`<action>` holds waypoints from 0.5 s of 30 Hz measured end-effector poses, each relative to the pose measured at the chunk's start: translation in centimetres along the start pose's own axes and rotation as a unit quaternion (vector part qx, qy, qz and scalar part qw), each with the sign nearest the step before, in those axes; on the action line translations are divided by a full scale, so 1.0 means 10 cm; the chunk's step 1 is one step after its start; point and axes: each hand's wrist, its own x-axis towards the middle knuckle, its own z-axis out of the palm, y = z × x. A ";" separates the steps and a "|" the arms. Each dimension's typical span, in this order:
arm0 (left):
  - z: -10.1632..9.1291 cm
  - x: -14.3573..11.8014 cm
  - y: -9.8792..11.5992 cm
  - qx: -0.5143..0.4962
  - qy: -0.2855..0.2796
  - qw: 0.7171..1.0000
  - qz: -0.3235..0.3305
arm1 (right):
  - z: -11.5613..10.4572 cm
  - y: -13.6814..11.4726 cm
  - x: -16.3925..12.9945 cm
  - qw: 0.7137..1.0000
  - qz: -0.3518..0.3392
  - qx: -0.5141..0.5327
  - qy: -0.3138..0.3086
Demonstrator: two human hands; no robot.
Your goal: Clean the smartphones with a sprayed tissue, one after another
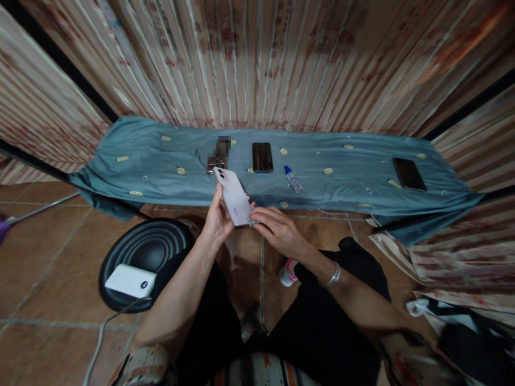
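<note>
My left hand is wrapped round the edge of a pale lilac smartphone, its back with two camera lenses facing up. The phone is tilted above the front edge of the cloth-covered surface. My right hand is at the phone's lower right edge, fingers pinched together. A small greyish bit shows at those fingertips, too small to name. Beyond the hands, a dark smartphone lies on the cloth, with a small clear bottle with a blue cap to its right.
A teal patterned cloth covers the long surface. Another dark phone lies at its right, a blurred-out item left of centre. On a black round stool rests a white device with a cable near it. Curtains hang behind.
</note>
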 end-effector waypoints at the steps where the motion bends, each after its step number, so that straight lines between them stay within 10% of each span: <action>1: 0.00 0.00 0.00 -0.001 0.000 1.000 0.001 | 0.00 0.01 0.00 1.000 0.004 0.003 -0.001; 15: 0.02 -0.01 -0.14 0.034 -0.012 0.999 -0.030 | 0.02 0.15 0.04 0.999 0.047 -0.022 -0.016</action>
